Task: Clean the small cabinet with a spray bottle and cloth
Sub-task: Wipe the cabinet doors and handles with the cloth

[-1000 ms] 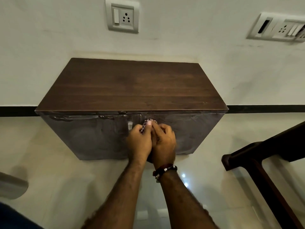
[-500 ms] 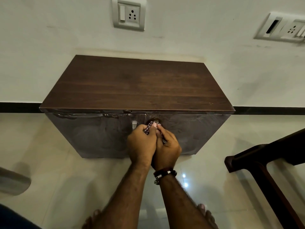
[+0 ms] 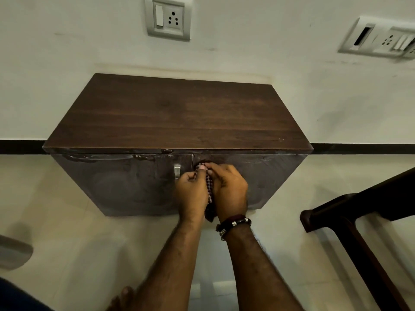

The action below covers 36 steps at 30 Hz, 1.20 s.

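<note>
Checked cloth [image 3: 209, 189] is what I see bunched between my two hands, pressed against the front of the small cabinet [image 3: 177, 117] just right of the seam between its two doors. My left hand [image 3: 190, 194] is curled closed around the left side of the cloth, thumb up on the top of the wad. My right hand [image 3: 231, 189] is wrapped over the other side, its fingers [image 3: 219, 170] bent and closed on the fabric, with a tail of cloth hanging down between my wrists. A dark beaded bracelet [image 3: 233, 222] sits on my right wrist.

Just left of my left hand a small metal handle [image 3: 177, 171] stands on the left door. The cabinet front looks smeared and streaky, with wet-looking marks along the upper edge of the left door. Its dark wood top is bare and backs against a white wall [image 3: 67, 52].

On the wall above I see a switch-and-socket plate [image 3: 168, 19], and a second plate [image 3: 381, 39] off to the right. The cabinet stands on a pale tiled floor [image 3: 67, 254]. Dark wooden furniture [image 3: 350, 221] juts in from the right, well apart from the cabinet. I cannot see the spray bottle.
</note>
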Tool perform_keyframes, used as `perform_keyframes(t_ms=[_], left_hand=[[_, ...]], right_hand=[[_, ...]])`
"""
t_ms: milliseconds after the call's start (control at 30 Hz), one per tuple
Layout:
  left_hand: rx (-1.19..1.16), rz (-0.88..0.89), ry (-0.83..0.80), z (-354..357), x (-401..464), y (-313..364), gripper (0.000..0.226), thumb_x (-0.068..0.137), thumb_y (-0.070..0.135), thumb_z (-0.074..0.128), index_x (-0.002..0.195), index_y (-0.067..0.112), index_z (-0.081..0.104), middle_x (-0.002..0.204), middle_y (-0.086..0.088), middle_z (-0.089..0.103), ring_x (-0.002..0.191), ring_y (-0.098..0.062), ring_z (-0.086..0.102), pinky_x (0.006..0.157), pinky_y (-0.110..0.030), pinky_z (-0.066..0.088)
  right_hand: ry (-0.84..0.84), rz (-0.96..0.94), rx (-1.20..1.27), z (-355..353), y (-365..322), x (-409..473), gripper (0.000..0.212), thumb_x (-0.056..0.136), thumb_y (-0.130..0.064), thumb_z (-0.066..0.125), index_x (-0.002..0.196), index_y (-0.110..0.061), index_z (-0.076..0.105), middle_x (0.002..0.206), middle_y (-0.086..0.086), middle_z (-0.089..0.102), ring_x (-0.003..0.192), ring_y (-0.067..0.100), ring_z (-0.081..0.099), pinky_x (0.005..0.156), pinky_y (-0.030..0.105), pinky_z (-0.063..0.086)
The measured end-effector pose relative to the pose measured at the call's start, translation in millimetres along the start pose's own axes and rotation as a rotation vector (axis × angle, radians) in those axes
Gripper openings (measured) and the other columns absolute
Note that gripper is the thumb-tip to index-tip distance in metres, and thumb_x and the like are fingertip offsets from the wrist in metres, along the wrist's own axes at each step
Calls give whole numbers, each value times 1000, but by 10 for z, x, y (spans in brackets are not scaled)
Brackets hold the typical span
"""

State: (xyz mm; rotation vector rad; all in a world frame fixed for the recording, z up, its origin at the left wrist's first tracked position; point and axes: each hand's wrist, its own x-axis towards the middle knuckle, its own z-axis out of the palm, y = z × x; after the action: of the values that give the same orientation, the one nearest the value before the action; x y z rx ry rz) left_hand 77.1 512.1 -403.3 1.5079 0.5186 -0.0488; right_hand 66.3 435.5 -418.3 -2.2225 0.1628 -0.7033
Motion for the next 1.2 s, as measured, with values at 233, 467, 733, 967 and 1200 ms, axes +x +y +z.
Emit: perform_keyframes(t_ms=[233, 467, 733, 967, 1200], left_hand=[[178, 156, 54, -55, 11, 20, 15, 96, 41, 66, 98, 26, 66, 82, 15, 65, 76, 1, 62, 55, -12, 41], [449, 245, 176, -141, -2, -137, 27, 97, 49, 62, 111, 30, 75, 96, 9, 74, 76, -7, 59, 53, -21, 39], [544, 327, 206, -218, -34, -265, 23, 91, 46, 71, 104, 28, 79, 107, 7, 69, 90, -11, 60, 55, -22, 41], [395, 335, 196, -151, -75, -57, 27, 91, 43, 72, 114, 30, 78, 103, 12, 78, 89, -7, 71, 57, -12, 42], [266, 322, 155, -118, -79, -274, 31, 95, 30, 71, 123, 16, 74, 110, 0, 78, 97, -10, 72, 58, 4, 41]], right_hand=[[95, 86, 118, 93, -6, -38, 23, 92, -8, 72, 107, -23, 80, 102, -11, 75, 92, -2, 68, 87, 11, 53], [122, -9, 18, 173, 85, -240, 17, 90, -6, 72, 101, -15, 81, 100, 0, 75, 84, 6, 68, 81, 3, 48], [143, 51, 113, 218, 213, -374, 21, 86, 0, 77, 98, -16, 82, 96, -2, 77, 86, 5, 72, 82, 17, 57], [155, 54, 136, 138, 84, -154, 18, 87, -2, 75, 98, -16, 82, 97, -3, 78, 88, 3, 70, 87, 11, 53], [170, 39, 143, 184, 132, -281, 19, 86, 0, 76, 97, -15, 82, 97, -4, 77, 88, 0, 69, 85, 12, 54]])
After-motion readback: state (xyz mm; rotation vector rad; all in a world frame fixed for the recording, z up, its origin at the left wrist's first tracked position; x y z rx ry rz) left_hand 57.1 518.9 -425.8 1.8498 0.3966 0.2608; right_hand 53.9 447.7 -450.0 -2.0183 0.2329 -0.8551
